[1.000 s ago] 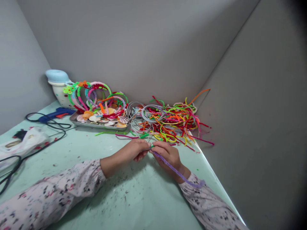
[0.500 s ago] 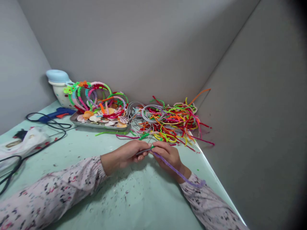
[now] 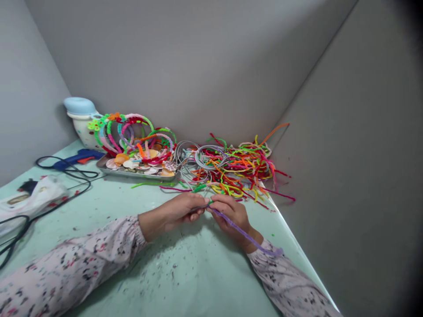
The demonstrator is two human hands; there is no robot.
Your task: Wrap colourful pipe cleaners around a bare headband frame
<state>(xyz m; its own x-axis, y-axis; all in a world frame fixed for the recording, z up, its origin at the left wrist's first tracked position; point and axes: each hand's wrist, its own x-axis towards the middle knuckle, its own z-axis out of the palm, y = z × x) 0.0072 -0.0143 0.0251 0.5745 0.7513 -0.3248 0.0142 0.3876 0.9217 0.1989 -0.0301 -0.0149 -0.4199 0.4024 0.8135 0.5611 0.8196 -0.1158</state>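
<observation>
My left hand [image 3: 181,209] and my right hand [image 3: 231,214] meet fingertip to fingertip over the pale green table [image 3: 185,273]. Both pinch a purple pipe cleaner [image 3: 246,235], which trails back over my right wrist to the sleeve. A small green piece [image 3: 210,202] shows where the fingers meet. Just beyond the hands lies a tangled heap of coloured pipe cleaners [image 3: 241,169] with grey wire rings [image 3: 206,156] beside it.
A metal tray [image 3: 132,172] holds decorated headbands [image 3: 132,132] and small round pieces. Behind it stands a white jar with a blue lid [image 3: 81,119]. A blue glue gun [image 3: 77,156], its black cord [image 3: 49,207] and a plastic bag [image 3: 33,198] lie at the left. Grey walls enclose the corner.
My fingers have shifted slightly on the pipe cleaner; the hands stay at the same spot. Nothing else has moved.
</observation>
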